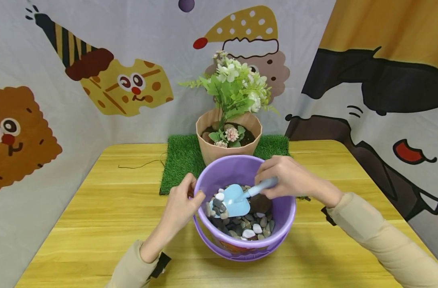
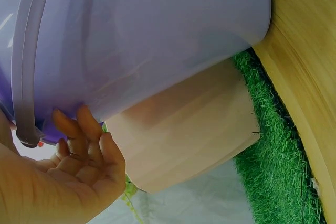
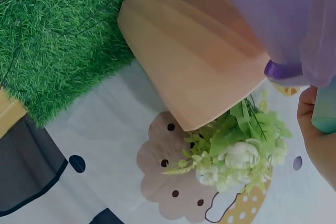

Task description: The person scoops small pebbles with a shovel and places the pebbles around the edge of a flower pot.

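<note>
Right hand point(image 1: 284, 176) grips a laden blue scoop point(image 1: 236, 205) in the purple bucket point(image 1: 230, 171) of pebbles point(image 1: 257, 229); left hand point(image 1: 181, 203) pinches its rim point(image 1: 246, 243).

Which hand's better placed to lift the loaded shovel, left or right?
Right, I'd say: the right hand grips the blue shovel by its handle, with stones on the blade. The left hand is at the purple bucket's rim.

No text or numbers can be read.
</note>
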`<state>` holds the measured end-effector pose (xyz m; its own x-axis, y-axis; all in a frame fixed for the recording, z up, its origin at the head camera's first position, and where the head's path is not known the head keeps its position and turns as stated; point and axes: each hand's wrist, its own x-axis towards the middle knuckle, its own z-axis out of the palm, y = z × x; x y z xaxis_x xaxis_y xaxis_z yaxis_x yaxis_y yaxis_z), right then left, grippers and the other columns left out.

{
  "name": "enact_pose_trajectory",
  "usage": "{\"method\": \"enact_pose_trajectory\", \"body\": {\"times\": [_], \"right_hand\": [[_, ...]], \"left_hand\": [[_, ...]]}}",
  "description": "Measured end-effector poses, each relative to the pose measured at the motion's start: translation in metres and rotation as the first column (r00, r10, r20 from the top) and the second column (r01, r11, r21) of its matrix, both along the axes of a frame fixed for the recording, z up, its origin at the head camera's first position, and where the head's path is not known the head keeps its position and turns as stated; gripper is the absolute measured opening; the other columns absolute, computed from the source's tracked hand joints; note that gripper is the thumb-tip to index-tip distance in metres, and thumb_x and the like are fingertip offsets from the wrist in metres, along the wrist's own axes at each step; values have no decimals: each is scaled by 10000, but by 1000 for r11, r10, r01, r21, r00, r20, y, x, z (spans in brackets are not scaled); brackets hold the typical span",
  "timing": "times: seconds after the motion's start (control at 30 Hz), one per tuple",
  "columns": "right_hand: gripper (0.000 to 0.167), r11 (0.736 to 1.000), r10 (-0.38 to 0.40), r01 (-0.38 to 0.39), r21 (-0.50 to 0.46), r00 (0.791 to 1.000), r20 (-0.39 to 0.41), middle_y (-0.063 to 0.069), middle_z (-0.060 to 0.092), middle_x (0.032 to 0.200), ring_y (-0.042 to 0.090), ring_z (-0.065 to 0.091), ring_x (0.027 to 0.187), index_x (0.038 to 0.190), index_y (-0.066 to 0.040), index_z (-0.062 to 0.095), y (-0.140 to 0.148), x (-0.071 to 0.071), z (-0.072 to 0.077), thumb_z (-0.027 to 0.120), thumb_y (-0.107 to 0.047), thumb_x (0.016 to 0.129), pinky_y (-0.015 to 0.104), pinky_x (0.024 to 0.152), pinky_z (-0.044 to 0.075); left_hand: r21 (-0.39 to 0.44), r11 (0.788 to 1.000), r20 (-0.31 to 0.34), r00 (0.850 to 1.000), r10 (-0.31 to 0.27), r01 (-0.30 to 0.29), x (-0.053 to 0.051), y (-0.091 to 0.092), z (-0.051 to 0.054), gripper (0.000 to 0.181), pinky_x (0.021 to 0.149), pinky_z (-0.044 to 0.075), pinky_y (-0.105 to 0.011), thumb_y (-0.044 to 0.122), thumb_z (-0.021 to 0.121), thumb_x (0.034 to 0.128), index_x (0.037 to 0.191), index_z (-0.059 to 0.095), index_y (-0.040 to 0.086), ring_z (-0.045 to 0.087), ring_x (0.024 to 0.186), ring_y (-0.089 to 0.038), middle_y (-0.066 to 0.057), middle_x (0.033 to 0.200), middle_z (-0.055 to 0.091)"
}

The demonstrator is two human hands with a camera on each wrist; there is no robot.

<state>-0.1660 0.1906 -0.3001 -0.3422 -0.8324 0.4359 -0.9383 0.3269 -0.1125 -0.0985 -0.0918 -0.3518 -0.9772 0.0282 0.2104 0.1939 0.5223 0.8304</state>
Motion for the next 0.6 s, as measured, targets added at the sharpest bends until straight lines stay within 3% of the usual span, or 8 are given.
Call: {"method": "enact_pose_trajectory", "body": {"times": [0.6], "right_hand": [[208, 997, -66, 67, -27, 997, 34, -22, 696, 812, -4, 534, 623, 807, -156, 724, 16, 0, 20, 739, -80, 614, 89, 537, 432]], "left_hand": [[8, 1000, 7, 1000, -6, 5, 0, 0, -1, 132, 472, 494, -207, 62, 595, 758, 787, 474, 106, 550, 574, -119, -56, 661, 599]]}}
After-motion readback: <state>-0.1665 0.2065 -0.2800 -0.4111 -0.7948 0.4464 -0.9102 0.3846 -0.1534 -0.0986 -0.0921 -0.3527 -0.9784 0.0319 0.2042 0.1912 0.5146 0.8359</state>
